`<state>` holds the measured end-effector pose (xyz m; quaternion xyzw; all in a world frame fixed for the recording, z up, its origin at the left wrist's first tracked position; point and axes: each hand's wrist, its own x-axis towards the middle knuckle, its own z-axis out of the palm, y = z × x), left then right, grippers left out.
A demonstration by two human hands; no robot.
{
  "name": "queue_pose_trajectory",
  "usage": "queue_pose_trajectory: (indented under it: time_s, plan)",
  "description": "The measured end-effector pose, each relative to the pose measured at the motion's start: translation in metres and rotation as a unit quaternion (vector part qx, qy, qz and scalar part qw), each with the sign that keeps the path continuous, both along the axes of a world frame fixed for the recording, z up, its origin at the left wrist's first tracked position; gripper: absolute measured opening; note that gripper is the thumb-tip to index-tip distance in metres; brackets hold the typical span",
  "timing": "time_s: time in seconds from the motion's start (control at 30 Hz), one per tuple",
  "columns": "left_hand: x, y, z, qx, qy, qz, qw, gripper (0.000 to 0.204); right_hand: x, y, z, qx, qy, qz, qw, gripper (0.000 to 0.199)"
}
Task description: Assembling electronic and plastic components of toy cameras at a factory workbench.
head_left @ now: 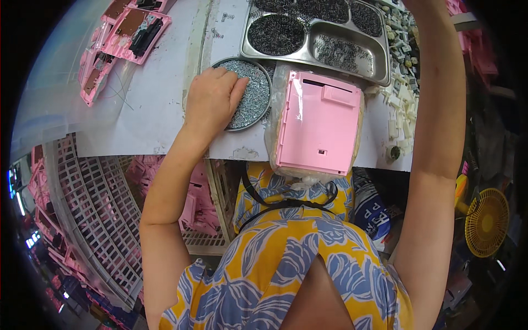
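My left hand [213, 99] rests with curled fingers at the left side of a round dish [269, 99] heaped with small silvery screws [250, 88]. Its thumb lies over the screws; whatever the fingers hold is hidden beneath the hand. My right forearm [438, 82] stretches up past the right side of the table, and its hand lies beyond the upper edge of the picture. Between my arms, a pink plastic housing panel [319, 124] lies flat on a plastic-wrapped pad [278, 157] at the table's front edge.
A steel compartment tray [379, 69] of dark springs and small metal parts stands behind the panel. White plastic pieces [404, 113] are piled on the right. Pink assemblies [135, 33] lie far left. Crates [93, 192] stand below left; a yellow fan [487, 223] is at right.
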<state>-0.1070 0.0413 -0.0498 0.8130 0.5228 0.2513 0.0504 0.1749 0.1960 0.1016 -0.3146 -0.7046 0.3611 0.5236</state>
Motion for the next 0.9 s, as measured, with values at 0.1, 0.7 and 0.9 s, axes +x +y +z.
queue_pose_trajectory:
  time_s: [0.1, 0.7, 0.9]
  plan:
    - [0.0, 0.004, 0.002, -0.005, -0.029, -0.011, 0.999, 0.022, -0.003, -0.029, -0.002, -0.072, 0.056, 0.11, 0.99, 0.056]
    - [0.085, -0.085, 0.045, -0.01, -0.288, -0.164, 0.943, 0.014, 0.013, -0.188, -0.033, -0.113, 0.257, 0.324, 0.903, 0.062]
    - [0.092, -0.088, 0.038, -0.051, -0.368, -0.16, 0.915, 0.017, 0.016, -0.195, -0.028, -0.113, 0.242, 0.315, 0.911, 0.052]
